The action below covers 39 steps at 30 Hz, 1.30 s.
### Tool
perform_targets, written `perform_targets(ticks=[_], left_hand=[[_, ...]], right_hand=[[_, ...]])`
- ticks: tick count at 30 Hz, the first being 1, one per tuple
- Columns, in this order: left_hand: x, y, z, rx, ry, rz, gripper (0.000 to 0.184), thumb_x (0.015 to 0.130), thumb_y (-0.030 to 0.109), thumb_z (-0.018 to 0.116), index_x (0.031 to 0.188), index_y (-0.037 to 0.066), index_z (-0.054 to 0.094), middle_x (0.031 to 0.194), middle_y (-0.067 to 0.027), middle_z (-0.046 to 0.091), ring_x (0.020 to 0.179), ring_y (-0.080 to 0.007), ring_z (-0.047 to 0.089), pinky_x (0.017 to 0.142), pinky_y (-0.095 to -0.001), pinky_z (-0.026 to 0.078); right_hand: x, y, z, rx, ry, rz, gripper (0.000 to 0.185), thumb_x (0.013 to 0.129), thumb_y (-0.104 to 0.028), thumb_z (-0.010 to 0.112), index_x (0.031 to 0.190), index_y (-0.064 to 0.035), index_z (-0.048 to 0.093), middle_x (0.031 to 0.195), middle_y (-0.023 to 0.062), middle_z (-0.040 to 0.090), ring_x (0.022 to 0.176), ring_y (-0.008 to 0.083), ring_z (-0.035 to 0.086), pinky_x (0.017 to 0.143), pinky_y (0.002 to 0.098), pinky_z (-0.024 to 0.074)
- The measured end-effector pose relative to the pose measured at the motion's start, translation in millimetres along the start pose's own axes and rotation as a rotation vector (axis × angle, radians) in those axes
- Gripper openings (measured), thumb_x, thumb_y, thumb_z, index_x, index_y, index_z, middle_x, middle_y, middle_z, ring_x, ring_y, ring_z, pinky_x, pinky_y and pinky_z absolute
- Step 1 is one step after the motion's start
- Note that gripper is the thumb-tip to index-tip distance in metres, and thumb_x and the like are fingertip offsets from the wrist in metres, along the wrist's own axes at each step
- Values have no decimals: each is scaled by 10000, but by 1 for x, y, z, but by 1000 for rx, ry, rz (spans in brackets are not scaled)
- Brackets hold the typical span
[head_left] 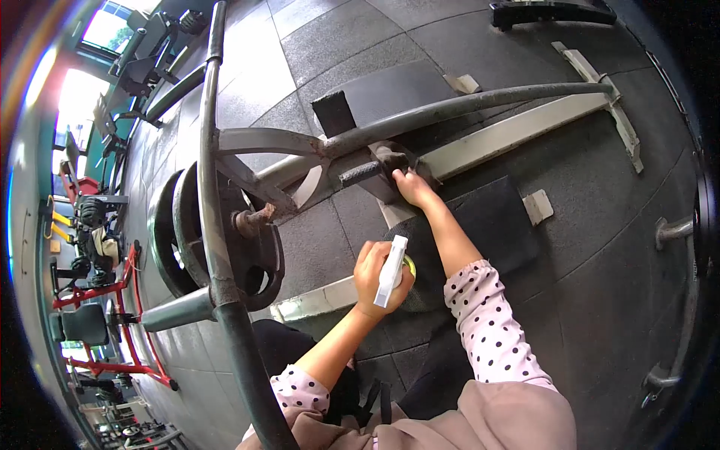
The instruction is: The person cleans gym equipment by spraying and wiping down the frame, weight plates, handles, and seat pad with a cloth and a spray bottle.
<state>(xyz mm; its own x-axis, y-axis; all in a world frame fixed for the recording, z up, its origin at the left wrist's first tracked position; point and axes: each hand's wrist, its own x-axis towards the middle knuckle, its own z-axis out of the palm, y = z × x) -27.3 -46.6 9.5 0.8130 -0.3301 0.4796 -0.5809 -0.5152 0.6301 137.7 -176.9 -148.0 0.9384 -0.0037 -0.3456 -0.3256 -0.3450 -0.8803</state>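
Head view, grey tiled gym floor [196,346], left hand [367,283] gripping spray bottle [390,273], right hand [412,187] at machine [517,136], grip unclear

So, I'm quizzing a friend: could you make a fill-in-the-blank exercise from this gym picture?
1. The left hand holds a bottle whose top is coloured ____.
2. The hand at the machine is the person's ____ one.
3. Both sleeves carry black polka ____.
4. The black pad at far left has a frame coloured ____.

Missing words: white; right; dots; red.
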Motion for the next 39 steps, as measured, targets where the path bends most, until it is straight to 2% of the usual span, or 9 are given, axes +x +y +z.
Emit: perform_targets(ticks=[5,9,14,22,28,32,34,37,39], left_hand=[[-1,-4,-1,19,-4,34,276,645,40,635,902,-5,547,794,-131,570,672,-311,521,623,-386,450],[-3,-5,0,2,-3,9,271,654,60,640,909,3,566,804,-123,579,684,-309,541,641,-392,456],[-4,-3,1,-12,11,-27,267,662,68,640,913,3,575,818,-121,577,687,-304,544,645,-393,456],[-4,-7,2,-38,21,-3,264,661,64,635,912,6,578,838,-115,574,705,-297,540,631,-388,457],[-4,-2,2,-17,26,-41,253,659,57,626,901,3,579,823,-113,577,698,-301,540,646,-393,460],[-4,-2,2,-7,21,-36,253,655,51,622,899,3,580,820,-122,579,701,-312,544,654,-401,462],[-4,-1,0,7,17,-49,277,648,55,621,917,5,578,816,-120,582,715,-322,550,661,-409,463],[-4,1,4,-16,47,-46,308,644,61,620,943,6,576,812,-112,582,713,-322,546,666,-409,463],[-6,1,5,-20,41,-67,311,644,57,620,948,6,577,816,-114,584,714,-322,546,671,-407,463]], right_hand=[[-1,-8,-11,-669,19,10,534,913,-471,400,1119,-78,697,1556,44,254,1425,207,252,1085,398,327],[23,15,-26,-1166,16,-8,585,933,-264,357,1501,-157,270,1592,10,143,1458,245,134,1156,488,84],[43,46,-83,-1324,207,116,578,929,-250,354,1499,-201,270,1591,28,132,1464,246,115,1126,575,123],[46,72,-209,-997,326,300,651,951,-290,397,1528,-259,98,1599,-72,1,1469,253,69,1088,591,269],[21,14,-100,-736,181,243,675,949,-419,262,1488,-17,209,1592,103,62,1469,285,-38,1142,577,-37],[8,-5,-3,-416,-43,95,698,932,-438,274,1495,-33,201,1580,161,93,1470,293,-16,1146,551,-45],[3,-7,10,-98,39,115,731,917,-464,338,1501,-51,187,1567,192,127,1461,327,52,1169,488,25],[-13,-16,13,678,9,50,632,932,-396,470,1398,24,393,1392,102,443,1253,181,390,1068,288,273],[-26,-25,11,894,-110,84,511,943,-376,467,1263,18,534,1289,83,537,1175,155,457,1034,292,311]])
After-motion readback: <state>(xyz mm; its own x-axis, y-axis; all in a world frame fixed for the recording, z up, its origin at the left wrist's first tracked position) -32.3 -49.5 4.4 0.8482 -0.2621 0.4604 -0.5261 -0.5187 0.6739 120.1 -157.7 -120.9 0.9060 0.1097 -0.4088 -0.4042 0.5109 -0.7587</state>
